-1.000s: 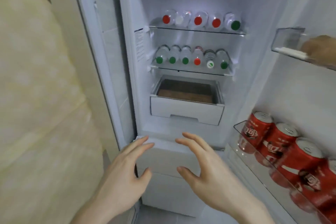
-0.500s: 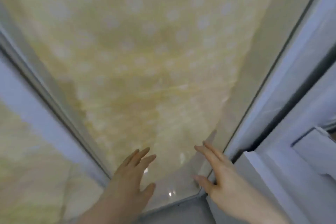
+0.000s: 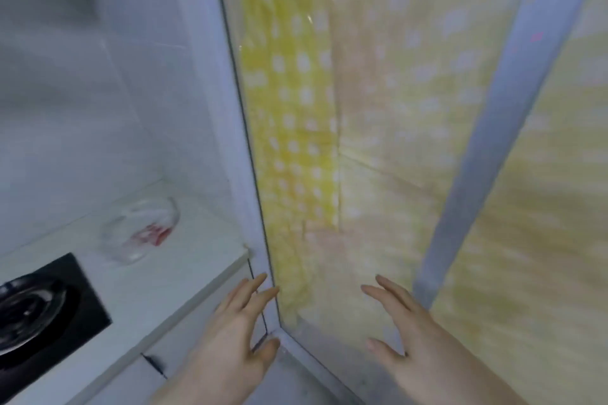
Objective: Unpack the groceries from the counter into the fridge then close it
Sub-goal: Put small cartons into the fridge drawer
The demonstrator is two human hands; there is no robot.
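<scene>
1. Apparently the unpacking is not finished: one item, a clear bag (image 3: 141, 229) with something red inside, lies on the white tabletop (image 3: 184, 260), near the back wall and just beside the black stove (image 3: 42, 302). Motion blur keeps me from telling what it holds.
2. Neither hand carries anything. The left hand (image 3: 233, 332) hangs low in front of the tabletop edge, fingers (image 3: 255, 288) spread and slightly curled, touching nothing that I can make out.
3. The right hand (image 3: 411, 335) is likewise empty, its fingers (image 3: 390, 289) apart and loose, in front of a glass panel (image 3: 378, 141) with a yellow dotted curtain (image 3: 289, 102) behind it.
4. No fridge shows in this view, so whether its door is open or shut cannot be told from here.
5. My judgement of what is left: reach to the tabletop, pick up the bag, carry it to the fridge, place it inside, then close the door. I see no other groceries on the visible part of the tabletop.
</scene>
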